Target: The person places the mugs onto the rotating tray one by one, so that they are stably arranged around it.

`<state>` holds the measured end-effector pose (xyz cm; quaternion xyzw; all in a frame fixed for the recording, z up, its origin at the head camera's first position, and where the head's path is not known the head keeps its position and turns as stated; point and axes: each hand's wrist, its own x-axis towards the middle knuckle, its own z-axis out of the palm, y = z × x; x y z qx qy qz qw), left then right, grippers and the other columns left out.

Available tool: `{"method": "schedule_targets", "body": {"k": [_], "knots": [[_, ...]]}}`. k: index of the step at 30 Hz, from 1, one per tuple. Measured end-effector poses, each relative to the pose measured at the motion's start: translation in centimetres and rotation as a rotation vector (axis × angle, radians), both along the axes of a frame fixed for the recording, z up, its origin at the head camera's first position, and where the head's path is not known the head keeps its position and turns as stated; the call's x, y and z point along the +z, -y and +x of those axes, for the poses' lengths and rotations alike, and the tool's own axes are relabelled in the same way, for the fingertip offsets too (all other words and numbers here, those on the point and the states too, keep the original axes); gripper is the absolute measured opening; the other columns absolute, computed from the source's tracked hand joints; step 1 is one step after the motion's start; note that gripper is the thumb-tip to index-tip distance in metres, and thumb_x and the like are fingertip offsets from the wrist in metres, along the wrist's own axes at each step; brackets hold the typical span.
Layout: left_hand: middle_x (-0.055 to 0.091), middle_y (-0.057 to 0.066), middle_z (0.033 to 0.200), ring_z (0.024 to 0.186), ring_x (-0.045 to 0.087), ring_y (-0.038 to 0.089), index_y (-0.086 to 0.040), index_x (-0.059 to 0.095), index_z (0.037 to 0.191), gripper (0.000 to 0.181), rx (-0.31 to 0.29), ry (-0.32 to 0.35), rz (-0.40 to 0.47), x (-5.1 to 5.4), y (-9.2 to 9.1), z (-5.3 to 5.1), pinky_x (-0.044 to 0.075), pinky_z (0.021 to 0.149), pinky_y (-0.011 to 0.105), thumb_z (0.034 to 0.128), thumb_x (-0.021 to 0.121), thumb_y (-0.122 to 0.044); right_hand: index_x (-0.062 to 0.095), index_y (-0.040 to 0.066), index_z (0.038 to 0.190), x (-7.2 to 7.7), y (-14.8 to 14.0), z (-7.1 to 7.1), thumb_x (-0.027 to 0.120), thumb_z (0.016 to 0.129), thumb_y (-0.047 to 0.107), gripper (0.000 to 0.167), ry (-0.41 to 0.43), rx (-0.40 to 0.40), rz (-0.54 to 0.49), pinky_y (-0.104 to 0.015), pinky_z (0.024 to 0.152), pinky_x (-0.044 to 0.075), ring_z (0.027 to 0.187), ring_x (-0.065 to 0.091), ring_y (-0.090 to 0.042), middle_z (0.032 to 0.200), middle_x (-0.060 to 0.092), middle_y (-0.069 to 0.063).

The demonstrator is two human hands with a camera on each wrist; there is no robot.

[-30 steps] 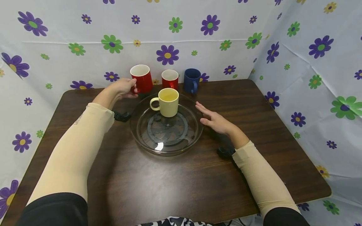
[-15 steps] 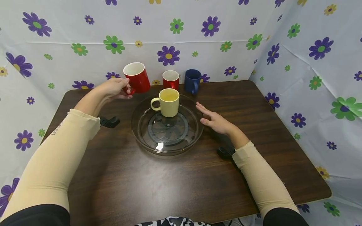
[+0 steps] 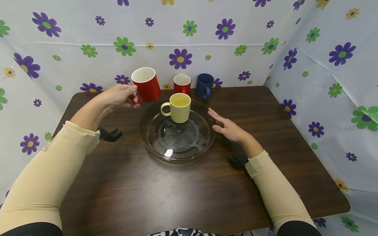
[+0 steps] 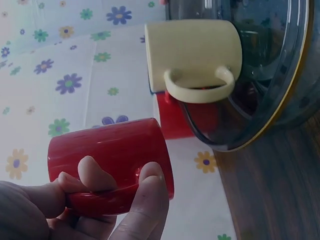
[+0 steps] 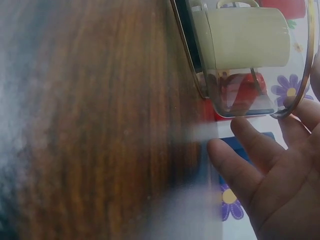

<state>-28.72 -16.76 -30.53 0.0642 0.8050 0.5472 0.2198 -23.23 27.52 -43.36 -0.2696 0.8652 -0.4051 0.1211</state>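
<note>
In the head view my left hand (image 3: 119,96) grips the handle of a large red mug (image 3: 149,86) with a white inside. That mug is tilted a little and held up behind the left rim of a clear glass dish (image 3: 177,154). The left wrist view shows my fingers wrapped about the red mug's (image 4: 105,155) handle. A pale yellow mug (image 3: 180,109) stands upright in the dish, its handle to the left. At the dish's right side my right hand (image 3: 228,128) has its fingers extended by the rim; in the right wrist view the fingertips (image 5: 240,127) are close to the glass.
Behind the dish stand a smaller red mug (image 3: 181,86) and a blue mug (image 3: 204,86), near the back edge of the brown table (image 3: 280,164). A flowered sheet (image 3: 183,32) hangs behind and to the right.
My left hand has lifted the large red mug off the table, first leftward, then slightly back to the right. The right hand and the dish stay in place; the view shifts slightly.
</note>
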Motion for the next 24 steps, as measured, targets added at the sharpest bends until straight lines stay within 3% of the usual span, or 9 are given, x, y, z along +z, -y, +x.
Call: {"method": "schedule_targets", "body": {"k": [4,8,13,24], "knots": [[0.055,0.006,0.086,0.092,0.067,0.025,-0.003,0.05,0.097,0.036,-0.01,0.004,0.037,-0.1,-0.5,0.5,0.058,0.086,0.031,0.1096,0.04,-0.035,0.019,0.008,0.163,0.3,-0.5,0.3,0.05,0.108,0.021,0.064,0.023,-0.029,0.033,-0.063,0.12,0.013,0.154,0.013,-0.036,0.171,0.005,-0.005],[0.055,0.007,0.087,0.093,0.067,0.026,-0.001,0.049,0.099,0.037,-0.012,-0.011,0.026,0.3,-0.1,1.3,0.059,0.085,0.03,0.1097,0.04,-0.035,0.019,0.012,0.163,0.4,-0.3,0.1,0.05,0.108,0.019,0.063,0.009,-0.018,0.03,-0.062,0.121,0.013,0.155,0.013,-0.033,0.171,0.005,0.0],[0.055,0.008,0.09,0.097,0.066,0.028,0.0,0.047,0.099,0.037,-0.029,-0.021,-0.012,0.8,0.6,2.2,0.058,0.089,0.031,0.1106,0.038,-0.034,0.02,0.019,0.164,0.2,-0.1,0.0,0.05,0.108,0.029,0.064,-0.011,0.004,0.009,-0.06,0.121,0.017,0.155,0.015,-0.028,0.17,0.006,0.008],[0.055,0.01,0.092,0.1,0.064,0.03,0.001,0.048,0.102,0.039,-0.044,-0.041,-0.034,1.0,0.8,3.1,0.057,0.087,0.029,0.1101,0.04,-0.036,0.021,0.02,0.164,0.2,0.0,0.3,0.047,0.106,0.047,0.069,-0.009,0.009,-0.01,-0.06,0.121,0.016,0.155,0.013,-0.028,0.17,0.006,0.009]]}}
